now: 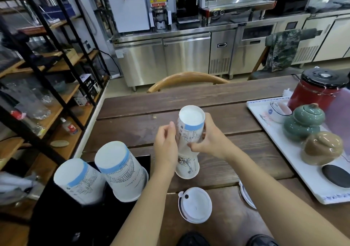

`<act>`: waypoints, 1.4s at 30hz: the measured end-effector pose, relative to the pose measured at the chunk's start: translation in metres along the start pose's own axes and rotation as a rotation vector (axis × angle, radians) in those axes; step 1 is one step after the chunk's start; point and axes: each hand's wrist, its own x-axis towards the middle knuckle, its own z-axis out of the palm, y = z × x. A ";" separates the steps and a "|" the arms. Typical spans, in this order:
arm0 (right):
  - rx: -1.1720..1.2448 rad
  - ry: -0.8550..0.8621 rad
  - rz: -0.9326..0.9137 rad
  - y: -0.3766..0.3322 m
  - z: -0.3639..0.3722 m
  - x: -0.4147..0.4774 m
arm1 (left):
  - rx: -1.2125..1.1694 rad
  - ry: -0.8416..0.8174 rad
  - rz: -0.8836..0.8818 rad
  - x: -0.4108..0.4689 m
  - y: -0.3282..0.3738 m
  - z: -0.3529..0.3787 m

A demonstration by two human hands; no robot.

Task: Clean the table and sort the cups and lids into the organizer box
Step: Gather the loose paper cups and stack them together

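Together, both hands [189,143] curled around upturned paper cup [190,130], stacked atop another

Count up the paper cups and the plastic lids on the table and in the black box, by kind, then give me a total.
Paper cups: 4, two in the organizer box and two stacked upside down between the hands.
Lids: 2, one partly hidden by the right forearm.
Total: 6
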 end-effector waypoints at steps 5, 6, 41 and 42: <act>-0.028 -0.173 0.104 0.023 0.012 0.011 | 0.095 0.045 -0.161 0.005 -0.032 -0.002; -0.026 -0.175 0.118 0.027 0.014 0.011 | 0.109 0.056 -0.184 0.006 -0.037 -0.002; 0.263 0.277 -0.036 0.009 0.002 -0.031 | -0.078 -0.281 -0.058 -0.011 -0.015 -0.007; 0.266 0.275 -0.066 -0.001 -0.002 -0.034 | -0.080 -0.288 -0.022 -0.014 -0.006 -0.009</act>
